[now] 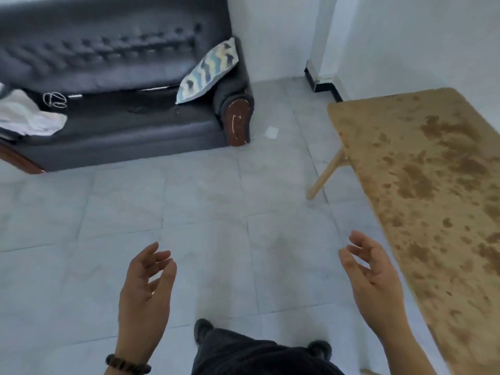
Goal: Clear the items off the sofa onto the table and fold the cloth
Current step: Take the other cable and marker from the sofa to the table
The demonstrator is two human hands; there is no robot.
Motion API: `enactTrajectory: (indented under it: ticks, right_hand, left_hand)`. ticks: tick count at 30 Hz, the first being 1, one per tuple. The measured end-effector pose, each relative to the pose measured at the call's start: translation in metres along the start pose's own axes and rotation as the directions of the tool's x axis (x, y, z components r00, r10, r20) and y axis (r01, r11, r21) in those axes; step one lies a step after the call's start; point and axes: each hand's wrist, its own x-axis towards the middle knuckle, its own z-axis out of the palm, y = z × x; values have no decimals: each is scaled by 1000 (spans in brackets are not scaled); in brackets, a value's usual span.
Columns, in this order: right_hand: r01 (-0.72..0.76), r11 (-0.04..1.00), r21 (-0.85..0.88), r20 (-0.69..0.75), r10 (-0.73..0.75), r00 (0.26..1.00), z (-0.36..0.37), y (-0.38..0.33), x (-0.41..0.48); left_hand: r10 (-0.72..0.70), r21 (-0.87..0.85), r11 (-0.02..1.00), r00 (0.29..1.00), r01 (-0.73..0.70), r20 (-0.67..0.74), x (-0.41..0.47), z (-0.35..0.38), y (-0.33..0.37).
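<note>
A dark grey sofa (130,136) stands at the upper left. On its seat lie a crumpled white cloth (29,116) at the left, a coiled white cable (55,99) beside it, and a thin dark item (155,89) near the backrest, too blurred to identify. A zigzag-patterned cushion (208,70) leans on the right armrest. The brown mottled table (422,185) runs down the right side. My left hand (147,290) and my right hand (372,277) hover over the floor, both empty with fingers apart, far from the sofa.
Grey tiled floor (189,212) spreads between sofa and table. A small white scrap of paper (271,132) lies on the floor by the sofa's armrest. A wooden table leg (327,174) slants outward. White walls close the far right corner. My feet show at the bottom.
</note>
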Motion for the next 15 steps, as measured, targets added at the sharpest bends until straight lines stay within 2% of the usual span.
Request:
enactTrajectory:
  ticks: [5,9,15]
  right_hand:
    - [87,994,-62,163,-76,984,141,-56,2]
    - [189,975,-116,280,-150,948,244,-104,6]
    - [204,969,-141,378,-138,916,365,-148,33]
  left_hand:
    - [-112,-105,990,981,96,-160,66,-110,-43]
    - [-161,-118,984,954,135,-255,122,-182,-67]
    - [-181,-84,983,937,163,-299,222,-243,-83]
